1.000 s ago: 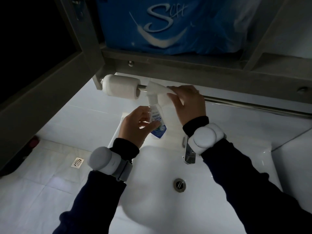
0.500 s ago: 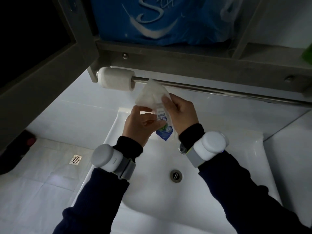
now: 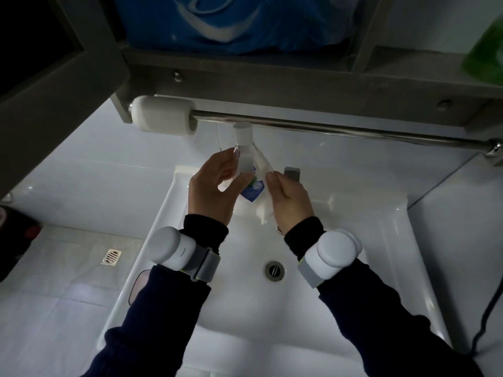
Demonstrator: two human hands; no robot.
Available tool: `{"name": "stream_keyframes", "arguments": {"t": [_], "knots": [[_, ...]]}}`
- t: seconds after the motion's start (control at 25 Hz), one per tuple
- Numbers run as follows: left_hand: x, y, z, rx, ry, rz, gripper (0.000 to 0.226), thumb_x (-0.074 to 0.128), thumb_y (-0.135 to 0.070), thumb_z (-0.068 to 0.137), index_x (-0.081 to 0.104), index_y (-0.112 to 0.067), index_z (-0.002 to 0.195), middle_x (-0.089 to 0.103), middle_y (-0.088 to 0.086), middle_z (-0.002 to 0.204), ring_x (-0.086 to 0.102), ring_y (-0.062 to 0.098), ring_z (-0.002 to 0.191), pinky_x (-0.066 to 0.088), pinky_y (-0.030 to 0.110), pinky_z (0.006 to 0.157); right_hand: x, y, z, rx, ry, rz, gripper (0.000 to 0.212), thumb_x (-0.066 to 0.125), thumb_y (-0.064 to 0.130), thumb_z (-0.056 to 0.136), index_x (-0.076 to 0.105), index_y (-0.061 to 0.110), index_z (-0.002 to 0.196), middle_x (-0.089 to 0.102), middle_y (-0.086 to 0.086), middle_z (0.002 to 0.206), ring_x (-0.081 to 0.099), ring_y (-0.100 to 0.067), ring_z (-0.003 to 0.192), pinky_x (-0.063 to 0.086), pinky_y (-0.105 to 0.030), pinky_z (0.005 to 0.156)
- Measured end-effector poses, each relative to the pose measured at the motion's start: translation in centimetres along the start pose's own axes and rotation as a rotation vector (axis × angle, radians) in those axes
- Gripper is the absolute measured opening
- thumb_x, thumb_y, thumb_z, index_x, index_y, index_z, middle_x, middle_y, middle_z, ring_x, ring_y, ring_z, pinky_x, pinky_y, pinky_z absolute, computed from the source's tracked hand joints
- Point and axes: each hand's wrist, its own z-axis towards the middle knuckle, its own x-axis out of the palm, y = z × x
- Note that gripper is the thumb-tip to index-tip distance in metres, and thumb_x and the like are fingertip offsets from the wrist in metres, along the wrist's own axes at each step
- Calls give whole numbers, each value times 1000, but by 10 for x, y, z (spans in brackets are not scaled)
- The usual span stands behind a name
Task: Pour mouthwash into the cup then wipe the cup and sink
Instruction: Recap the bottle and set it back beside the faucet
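My left hand [image 3: 215, 186] grips a small clear mouthwash bottle [image 3: 253, 190] with a blue label and a white cylindrical top [image 3: 243, 137], held upright over the back of the white sink [image 3: 353, 213]. My right hand [image 3: 291, 197] pinches a crumpled piece of white tissue [image 3: 265, 210] and presses it against the bottle's right side. Whether the white top is a cap or the cup, I cannot tell. The bottle's lower part is hidden behind my fingers.
A toilet roll [image 3: 163, 118] hangs on a steel rail [image 3: 353, 130] under a grey shelf. The shelf holds a blue tissue pack [image 3: 217, 20] and a green bottle [image 3: 487, 50]. The faucet [image 3: 291, 172] stands behind my right hand, above the sink drain [image 3: 275, 270]. A black cable [image 3: 490, 308] hangs at right.
My right hand pulled the tissue off the roll and brought it down against the bottle. The white top now shows above my fingers.
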Motion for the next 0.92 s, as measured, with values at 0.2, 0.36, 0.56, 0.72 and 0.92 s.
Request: {"name": "stream_keyframes", "arguments": {"t": [0.2, 0.36, 0.56, 0.72, 0.92], "knots": [[7, 2, 5, 1, 56, -78, 34, 70, -8, 73, 56, -26, 97, 67, -7, 94, 65, 5, 86, 51, 18, 82, -2, -7, 0, 195, -34, 304, 35, 36, 20, 97, 61, -4, 94, 65, -19, 92, 63, -22, 78, 50, -29, 76], [14, 3, 5, 115, 85, 72, 34, 71, -15, 70, 53, -35, 91, 63, -17, 92, 62, -2, 85, 48, 11, 81, -4, -15, 0, 214, -74, 232, 32, 40, 20, 96, 60, 7, 75, 58, -5, 66, 51, 5, 46, 41, -15, 52], [33, 18, 8, 135, 123, 180, 33, 73, -14, 69, 56, -24, 95, 61, -22, 88, 59, -10, 82, 46, 6, 78, -13, -45, 0, 188, -129, 105, 32, 43, 24, 94, 63, 0, 85, 68, -22, 85, 61, -35, 80, 49, -41, 75], [55, 35, 7, 83, 165, 196, 32, 73, -13, 70, 59, -20, 98, 62, -17, 88, 58, -14, 80, 45, 4, 77, -30, -71, -10, 128, -184, -37, 26, 50, 21, 91, 58, 7, 70, 60, -15, 72, 52, -28, 68, 39, -29, 65], [82, 48, 10, -95, 330, -23, 31, 70, -7, 73, 58, -23, 97, 68, -9, 91, 65, 0, 83, 52, 14, 78, -54, -87, -4, 141, -225, 98, 31, 54, 9, 86, 55, 30, 108, 60, 3, 81, 58, -2, 72, 45, -11, 66]]}}
